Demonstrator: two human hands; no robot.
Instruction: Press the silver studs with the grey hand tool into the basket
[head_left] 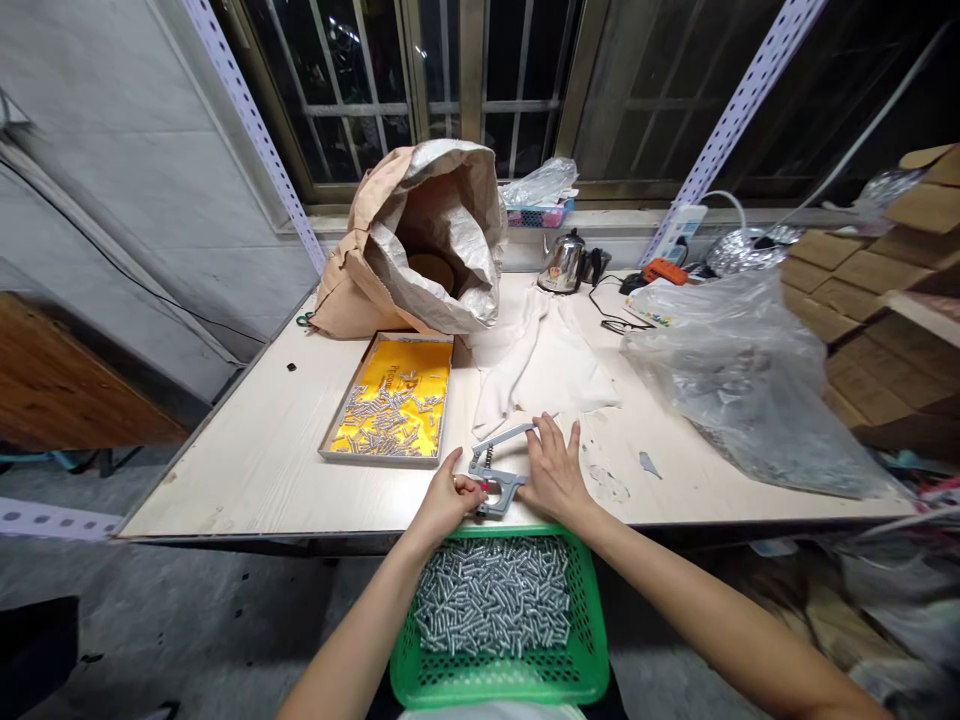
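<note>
My right hand is closed around the handles of grey metal pliers, which have a lever arm and a small coil spring. At the jaw end of the pliers, my left hand has its fingertips pinched together by a small red spot; what they hold is too small to make out. Just below both hands, a green plastic basket contains a heap of small threaded metal pieces. A shallow tray lies to the left, lined with yellow printed material and scattered with similar metal pieces.
A large paper sack stands open behind the tray. White cloth lies mid-table, with a metal kettle beyond it. To the right are a clear plastic bag and stacked cardboard boxes. The table's front edge runs under my wrists.
</note>
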